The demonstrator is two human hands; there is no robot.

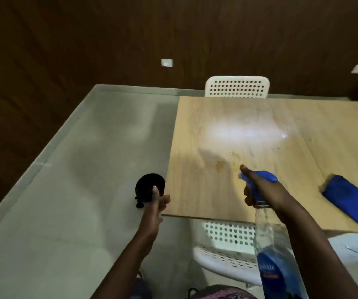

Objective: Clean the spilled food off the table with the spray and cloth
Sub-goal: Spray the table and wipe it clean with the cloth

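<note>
Fingers of the right hand (258, 190) curl round the blue head of the spray bottle (275, 251), its nozzle aimed at a brownish food smear (221, 164) on the wooden table (206, 201). Right of it lies the blue cloth (351, 203), on the tabletop. Off the table's left edge hovers the left hand (155, 203), fingers straight, holding nothing, above a black object (148, 186) on the floor.

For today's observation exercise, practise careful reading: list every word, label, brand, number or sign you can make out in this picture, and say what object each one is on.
Spray bottle label: white lettering above a reddish band, too blurred to read.
No other writing shows: none on the blue cloth, the table, the white chairs, the wall plates or the black object on the floor.
The right hand holds the bottle's blue trigger head, which carries no legible text.
</note>
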